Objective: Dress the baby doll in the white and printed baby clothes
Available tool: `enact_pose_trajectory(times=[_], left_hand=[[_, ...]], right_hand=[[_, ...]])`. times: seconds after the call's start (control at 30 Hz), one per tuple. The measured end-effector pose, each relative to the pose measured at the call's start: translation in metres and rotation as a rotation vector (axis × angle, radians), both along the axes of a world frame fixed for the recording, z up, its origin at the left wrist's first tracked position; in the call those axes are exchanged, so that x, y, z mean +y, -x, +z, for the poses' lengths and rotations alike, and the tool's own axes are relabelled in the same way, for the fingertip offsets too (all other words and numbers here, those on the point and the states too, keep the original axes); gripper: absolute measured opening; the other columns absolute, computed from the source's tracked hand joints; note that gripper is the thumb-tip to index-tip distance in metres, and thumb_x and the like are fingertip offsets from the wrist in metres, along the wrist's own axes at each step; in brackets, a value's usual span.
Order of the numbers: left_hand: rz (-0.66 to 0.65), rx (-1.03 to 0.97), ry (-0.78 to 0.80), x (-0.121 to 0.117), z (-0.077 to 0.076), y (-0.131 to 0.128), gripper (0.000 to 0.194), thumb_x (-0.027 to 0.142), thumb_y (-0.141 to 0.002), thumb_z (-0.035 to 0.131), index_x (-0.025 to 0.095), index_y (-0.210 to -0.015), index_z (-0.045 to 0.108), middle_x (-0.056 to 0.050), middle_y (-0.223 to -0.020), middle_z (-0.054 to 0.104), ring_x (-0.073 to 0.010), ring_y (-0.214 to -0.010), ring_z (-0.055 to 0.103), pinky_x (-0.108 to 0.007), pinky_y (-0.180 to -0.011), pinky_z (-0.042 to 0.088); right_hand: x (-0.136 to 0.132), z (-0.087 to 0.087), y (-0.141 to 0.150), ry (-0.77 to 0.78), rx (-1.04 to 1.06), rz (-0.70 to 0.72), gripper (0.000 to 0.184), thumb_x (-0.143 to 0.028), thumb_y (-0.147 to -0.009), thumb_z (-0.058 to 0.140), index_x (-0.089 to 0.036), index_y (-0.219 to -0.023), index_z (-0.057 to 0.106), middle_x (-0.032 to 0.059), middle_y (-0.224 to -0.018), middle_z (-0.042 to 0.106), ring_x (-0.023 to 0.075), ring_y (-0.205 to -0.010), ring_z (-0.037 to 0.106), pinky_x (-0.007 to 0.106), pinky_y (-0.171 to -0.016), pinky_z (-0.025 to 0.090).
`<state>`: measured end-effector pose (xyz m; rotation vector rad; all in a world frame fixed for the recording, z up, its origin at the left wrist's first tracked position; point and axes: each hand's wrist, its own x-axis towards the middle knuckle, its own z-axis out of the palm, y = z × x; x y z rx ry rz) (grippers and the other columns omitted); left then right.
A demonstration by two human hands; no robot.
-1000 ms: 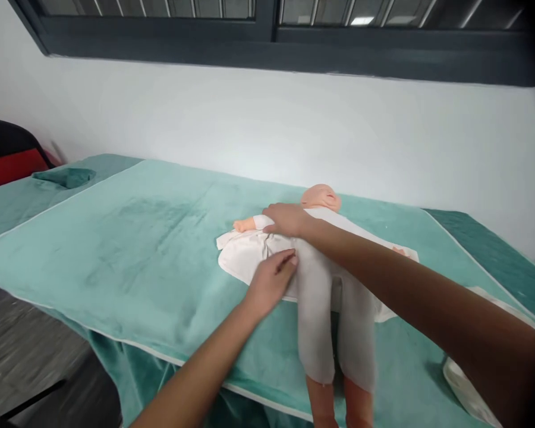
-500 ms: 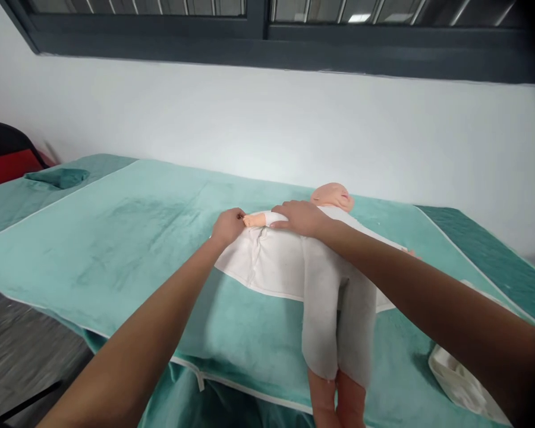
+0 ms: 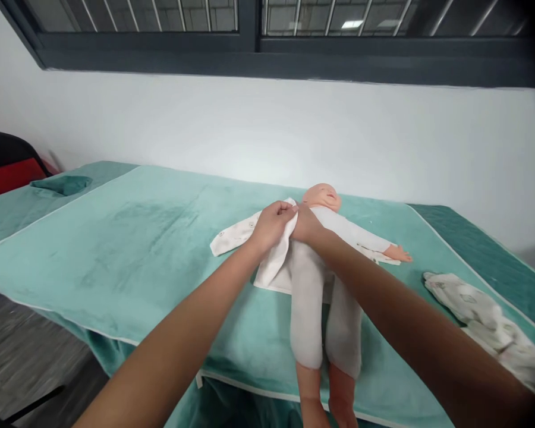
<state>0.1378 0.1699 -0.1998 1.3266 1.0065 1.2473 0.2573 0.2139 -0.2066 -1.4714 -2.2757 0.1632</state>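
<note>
A baby doll [image 3: 321, 197] in a white top and white leggings lies on its back, head toward the wall. Beneath it a white baby shirt [image 3: 234, 236] is spread open, one small-patterned sleeve stretching out to the left. At the doll's shoulder on that side, my left hand [image 3: 274, 223] pinches a raised fold of the shirt. My right hand [image 3: 307, 224] is closed right beside it against the doll's chest; its fingertips are hidden behind the cloth. The doll's arm on the left is out of sight; its other arm reaches out to the right.
A teal cover [image 3: 116, 238] spreads over the bed. Crumpled patterned baby clothing [image 3: 485, 318] lies at the right. At the far left stands a black and red chair [image 3: 9, 163]. The white wall [image 3: 205, 125] with a barred window borders the back.
My left hand has left the doll's hand and moved right to the shirt fold. My right hand has closed near the shoulder. The shirt's left sleeve now shows, and the doll's left-side arm is hidden.
</note>
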Motion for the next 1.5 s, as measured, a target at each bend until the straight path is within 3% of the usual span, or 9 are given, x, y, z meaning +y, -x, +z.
enact_pose_trajectory(times=[0.13, 0.27, 0.4, 0.67, 0.93, 1.07, 1.2, 1.37, 1.5], left_hand=[[-0.002, 0.023, 0.056, 0.006, -0.005, 0.020, 0.021, 0.039, -0.083, 0.066, 0.020, -0.075, 0.059, 0.002, -0.069, 0.052, -0.0110, -0.062, 0.044, -0.025, -0.059, 0.035], [0.011, -0.049, 0.145, 0.019, -0.008, 0.020, 0.021, 0.039, -0.081, 0.066, 0.020, -0.077, 0.056, 0.003, -0.067, 0.048, -0.0102, -0.058, 0.042, -0.024, -0.054, 0.031], [0.017, -0.063, 0.210, 0.025, -0.005, 0.005, 0.022, 0.037, -0.081, 0.066, 0.020, -0.078, 0.053, 0.003, -0.068, 0.049, -0.0107, -0.059, 0.044, -0.024, -0.055, 0.033], [0.169, -0.022, 0.168, 0.029, 0.001, 0.019, 0.024, 0.038, -0.080, 0.066, 0.020, -0.077, 0.053, 0.003, -0.069, 0.050, -0.0115, -0.061, 0.045, -0.025, -0.057, 0.036], [0.320, 0.354, 0.027, 0.032, 0.017, 0.037, 0.023, 0.035, -0.081, 0.066, 0.020, -0.070, 0.052, 0.003, -0.066, 0.048, -0.0115, -0.060, 0.040, -0.026, -0.057, 0.031], [0.070, 0.632, 0.059, 0.012, 0.055, 0.027, 0.016, 0.031, -0.076, 0.069, 0.018, -0.068, 0.063, -0.002, -0.075, 0.062, -0.0134, -0.064, 0.049, -0.028, -0.058, 0.033], [-0.248, 0.560, 0.045, -0.012, 0.081, 0.025, 0.021, 0.038, -0.079, 0.068, 0.017, -0.078, 0.071, -0.008, -0.098, 0.073, -0.0157, -0.070, 0.062, -0.028, -0.061, 0.044], [-0.058, 0.256, -0.049, -0.013, 0.040, 0.066, 0.031, 0.045, -0.086, 0.059, 0.020, -0.104, 0.064, -0.010, -0.115, 0.071, -0.0229, -0.098, 0.069, -0.038, -0.080, 0.057], [0.299, 0.937, -0.168, -0.006, -0.029, 0.117, 0.046, 0.035, -0.081, 0.063, 0.020, -0.123, 0.061, -0.013, -0.137, 0.060, -0.0317, -0.131, 0.052, -0.049, -0.109, 0.042]], right_hand=[[-0.036, -0.012, -0.072, -0.330, 0.315, -0.368, 0.035, -0.037, -0.094, 0.038, -0.018, -0.111, 0.062, 0.0150, -0.113, 0.067, 0.0281, -0.106, 0.060, 0.039, -0.091, 0.046], [-0.062, -0.050, -0.131, -0.105, 0.377, -0.748, 0.036, -0.051, -0.094, 0.038, -0.023, -0.087, 0.060, 0.0121, -0.087, 0.070, 0.0274, -0.082, 0.062, 0.037, -0.075, 0.043], [-0.066, -0.069, -0.137, -0.051, 0.444, -0.643, 0.035, -0.053, -0.093, 0.041, -0.025, -0.083, 0.060, 0.0104, -0.089, 0.073, 0.0270, -0.085, 0.063, 0.036, -0.076, 0.041], [-0.066, -0.059, -0.118, 0.171, 0.906, -0.351, 0.037, -0.059, -0.086, 0.059, -0.026, -0.101, 0.059, -0.0050, -0.066, 0.059, 0.0174, -0.065, 0.054, 0.029, -0.065, 0.041], [-0.064, -0.073, -0.085, 0.490, 1.108, 0.203, 0.047, -0.046, -0.080, 0.074, -0.028, -0.116, 0.049, 0.0020, -0.117, 0.059, 0.0179, -0.114, 0.055, 0.031, -0.097, 0.043], [-0.062, -0.078, -0.084, 0.529, 1.107, 0.199, 0.047, -0.048, -0.082, 0.071, -0.028, -0.114, 0.042, 0.0001, -0.106, 0.059, 0.0161, -0.100, 0.058, 0.032, -0.091, 0.045], [-0.064, -0.076, -0.083, 0.516, 1.152, 0.145, 0.051, -0.049, -0.078, 0.075, -0.027, -0.110, 0.042, 0.0012, -0.110, 0.062, 0.0155, -0.101, 0.059, 0.032, -0.094, 0.046], [-0.065, -0.078, -0.082, 0.474, 1.195, -0.006, 0.043, -0.050, -0.078, 0.075, -0.025, -0.100, 0.048, -0.0005, -0.100, 0.066, 0.0154, -0.092, 0.063, 0.034, -0.092, 0.051], [-0.064, -0.079, -0.083, 0.524, 1.169, -0.034, 0.037, -0.054, -0.082, 0.071, -0.022, -0.097, 0.061, 0.0014, -0.093, 0.068, 0.0172, -0.090, 0.064, 0.034, -0.090, 0.055]])
